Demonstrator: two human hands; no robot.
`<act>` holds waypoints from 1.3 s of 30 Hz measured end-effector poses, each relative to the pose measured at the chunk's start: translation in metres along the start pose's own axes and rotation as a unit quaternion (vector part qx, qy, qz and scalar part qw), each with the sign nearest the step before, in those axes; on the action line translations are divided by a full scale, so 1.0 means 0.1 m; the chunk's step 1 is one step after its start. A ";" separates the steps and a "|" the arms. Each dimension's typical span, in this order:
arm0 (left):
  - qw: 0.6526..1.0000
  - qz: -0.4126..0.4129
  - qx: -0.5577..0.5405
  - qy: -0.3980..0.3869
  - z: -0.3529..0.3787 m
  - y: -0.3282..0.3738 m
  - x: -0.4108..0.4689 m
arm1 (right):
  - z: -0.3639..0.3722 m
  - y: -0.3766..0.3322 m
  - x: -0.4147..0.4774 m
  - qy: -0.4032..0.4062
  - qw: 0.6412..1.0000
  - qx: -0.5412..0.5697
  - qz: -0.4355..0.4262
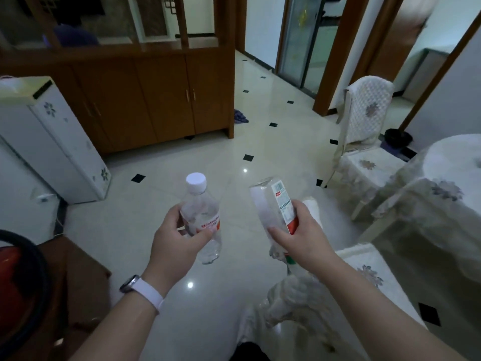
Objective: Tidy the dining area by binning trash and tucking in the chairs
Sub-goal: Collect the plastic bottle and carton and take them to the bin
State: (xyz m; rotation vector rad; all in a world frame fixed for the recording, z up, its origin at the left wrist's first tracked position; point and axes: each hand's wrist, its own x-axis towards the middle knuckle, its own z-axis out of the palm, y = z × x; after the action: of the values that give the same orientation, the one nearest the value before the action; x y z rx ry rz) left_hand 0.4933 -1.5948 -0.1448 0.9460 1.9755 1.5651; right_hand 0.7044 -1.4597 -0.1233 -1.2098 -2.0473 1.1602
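Note:
My left hand (177,238) grips a clear plastic bottle (201,212) with a white cap and a red-and-white label, held upright over the tiled floor. My right hand (302,235) grips a second clear bottle (268,201) with a red, white and green label, its base pointing up and away from me; a white cloth or tissue shows behind those fingers. A chair (364,142) in a pale floral lace cover stands pulled out from the covered round table (453,173) at the right. Another covered chair (364,272) sits close under my right arm.
A brown wooden cabinet (145,100) lines the back wall. A white floral appliance (54,136) stands at the left, with a dark wooden piece and a red object at the lower left. A dark bin-like object (398,138) sits behind the far chair. Glossy floor tiles spread ahead toward doorways.

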 end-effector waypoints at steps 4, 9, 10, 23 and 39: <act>1.000 -0.008 0.017 -0.016 0.23 -0.05 0.79 | 0.13 0.09 0.84 0.004 1.000 0.027 0.013; 0.998 0.003 0.052 -0.021 0.48 0.08 1.97 | 0.25 0.13 1.99 -0.015 0.998 0.053 0.021; 0.998 0.005 0.062 -0.026 0.54 0.12 2.20 | 0.23 0.13 2.20 -0.017 0.998 0.056 0.025; 0.995 0.018 0.051 -0.085 1.24 0.22 4.27 | -0.09 0.18 4.13 0.032 0.996 0.058 0.061; 0.982 0.041 -0.029 -0.185 1.45 -0.14 7.57 | 0.32 -0.35 6.76 0.133 0.986 -0.031 0.093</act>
State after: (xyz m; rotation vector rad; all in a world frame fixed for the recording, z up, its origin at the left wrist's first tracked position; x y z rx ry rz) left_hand 0.0882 -0.9388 -0.1430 1.2076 1.6429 1.3626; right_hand 0.3357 -0.8908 -0.1159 -1.5246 -1.8134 0.9601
